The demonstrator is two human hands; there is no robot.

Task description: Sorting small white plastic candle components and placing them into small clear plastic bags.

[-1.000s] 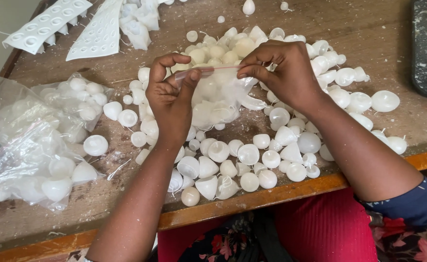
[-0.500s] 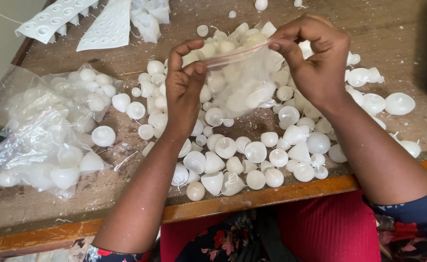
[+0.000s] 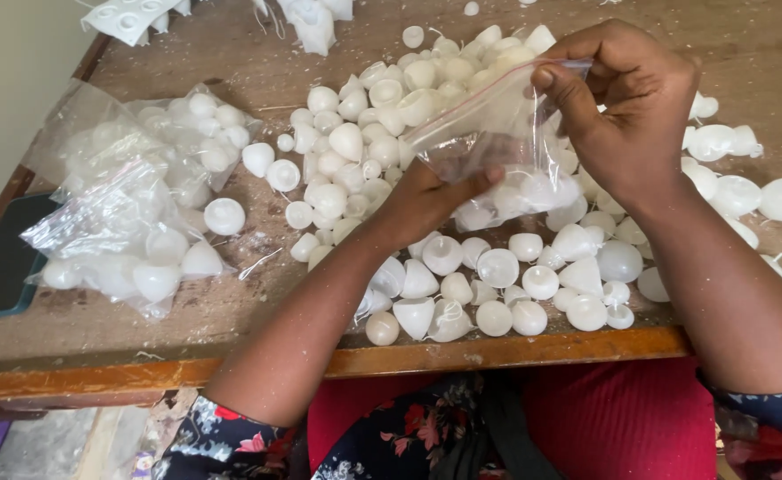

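Both hands pinch one small clear zip bag (image 3: pixel 497 133) with a red seal strip: left hand (image 3: pixel 431 200) grips its lower edge, right hand (image 3: pixel 626 107) its top corner. Beneath them, white plastic caps (image 3: pixel 462 267) (dozens, uncountable); left of them, two filled bags (image 3: pixel 133 196).

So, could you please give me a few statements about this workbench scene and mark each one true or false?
1. Both hands hold a clear zip bag. True.
2. The left hand grips a pair of scissors. False: it holds the bag's lower edge.
3. White plastic caps lie loose on the wooden table. True.
4. The filled bags lie right of the right hand. False: they lie far left.
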